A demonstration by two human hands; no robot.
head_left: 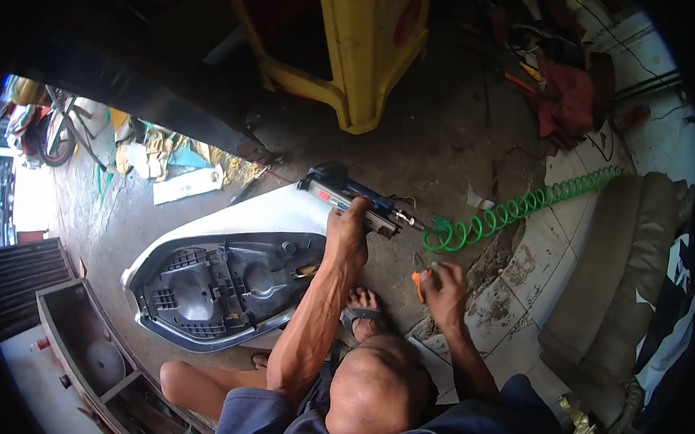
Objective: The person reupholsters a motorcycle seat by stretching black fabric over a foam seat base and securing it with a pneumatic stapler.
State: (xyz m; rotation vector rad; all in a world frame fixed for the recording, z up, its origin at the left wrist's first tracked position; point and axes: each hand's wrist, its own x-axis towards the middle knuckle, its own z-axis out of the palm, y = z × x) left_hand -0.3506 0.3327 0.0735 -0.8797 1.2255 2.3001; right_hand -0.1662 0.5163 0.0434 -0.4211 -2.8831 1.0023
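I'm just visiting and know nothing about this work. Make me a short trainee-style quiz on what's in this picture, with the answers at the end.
1. Multiple choice: which hand grips the pneumatic staple gun?
a) the right hand
b) the left hand

2. True or false: the motorcycle seat lies with its black plastic base facing the floor.

3. Short answer: what colour is the coiled hose stretching away beyond the right hand?

Key:
1. b, the left hand.
2. False; the base faces up, with its ribs and hollows showing.
3. Green.
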